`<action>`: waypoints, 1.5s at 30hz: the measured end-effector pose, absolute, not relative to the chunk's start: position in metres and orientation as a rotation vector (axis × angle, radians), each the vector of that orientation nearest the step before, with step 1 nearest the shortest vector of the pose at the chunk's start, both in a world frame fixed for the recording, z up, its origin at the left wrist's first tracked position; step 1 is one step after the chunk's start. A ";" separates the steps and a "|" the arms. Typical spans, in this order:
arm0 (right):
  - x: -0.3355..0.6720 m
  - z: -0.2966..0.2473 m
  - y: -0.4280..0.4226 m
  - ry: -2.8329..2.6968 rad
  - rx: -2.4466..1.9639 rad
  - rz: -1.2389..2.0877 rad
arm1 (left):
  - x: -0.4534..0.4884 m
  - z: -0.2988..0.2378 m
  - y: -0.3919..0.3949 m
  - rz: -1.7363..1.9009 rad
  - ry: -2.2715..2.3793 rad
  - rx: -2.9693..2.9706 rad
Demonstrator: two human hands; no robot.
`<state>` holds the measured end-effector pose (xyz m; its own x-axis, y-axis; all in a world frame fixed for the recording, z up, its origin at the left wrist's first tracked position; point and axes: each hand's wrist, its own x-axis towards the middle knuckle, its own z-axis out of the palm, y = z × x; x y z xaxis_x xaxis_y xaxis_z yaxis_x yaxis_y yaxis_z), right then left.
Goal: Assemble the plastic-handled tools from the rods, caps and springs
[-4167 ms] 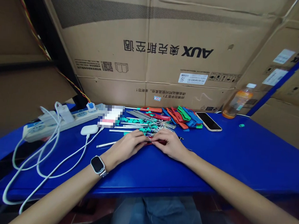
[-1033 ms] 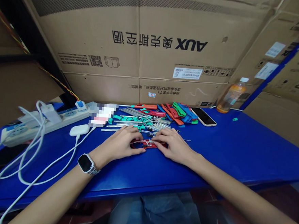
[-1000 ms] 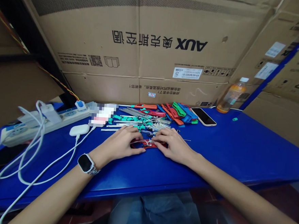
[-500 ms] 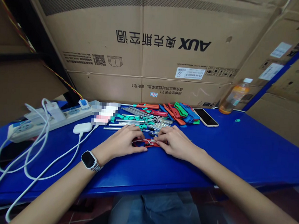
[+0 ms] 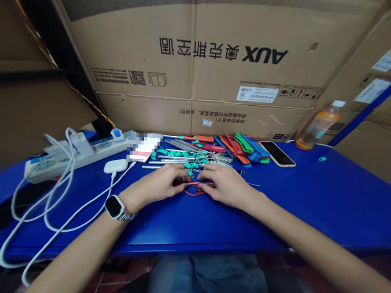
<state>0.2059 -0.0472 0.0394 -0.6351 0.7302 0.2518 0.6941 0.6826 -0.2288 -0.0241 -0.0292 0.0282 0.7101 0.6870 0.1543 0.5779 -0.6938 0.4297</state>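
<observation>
Pinching a red casing, left hand and right hand sit well inside the table's front edge.

Place: a makeshift workshop, it seems
Desk: a blue work surface
Metal tubes: slim, loose, piled toward the desk's back
Coloured casings: plastic, heaped along the desk's back edge
Red casing: nearer the desk's front
Cardboard panels: printed, standing behind the desk
Power strip: holding a charger, at the desk's left end
</observation>
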 end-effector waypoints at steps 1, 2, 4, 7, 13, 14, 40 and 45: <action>0.202 0.038 -0.046 -2.575 -1.130 0.167 | -0.024 0.028 -0.029 0.439 0.978 2.574; 0.199 0.036 -0.045 -2.573 -1.133 0.179 | -0.023 0.029 -0.029 0.441 0.972 2.579; 0.197 0.031 -0.042 -2.548 -1.133 0.217 | -0.023 0.029 -0.030 0.443 0.963 2.584; 0.197 0.025 -0.037 -2.459 -1.151 0.323 | -0.024 0.030 -0.029 0.444 0.953 2.589; 0.198 0.022 -0.034 -2.351 -1.187 0.488 | -0.024 0.030 -0.027 0.452 0.955 2.608; 0.197 0.022 -0.034 -2.358 -1.181 0.479 | -0.024 0.030 -0.027 0.449 0.958 2.621; 0.194 0.035 -0.028 -2.554 -1.110 0.457 | -0.017 0.037 -0.034 0.291 0.936 2.979; 0.195 0.030 -0.026 -2.425 -1.182 0.635 | -0.018 0.037 -0.037 0.291 0.931 2.953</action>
<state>0.1945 -0.0257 0.0302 -0.5805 0.8042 0.1277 0.6383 0.5469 -0.5417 -0.0184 -0.0367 0.0369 0.8032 0.5715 0.1684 0.5655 -0.8202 0.0862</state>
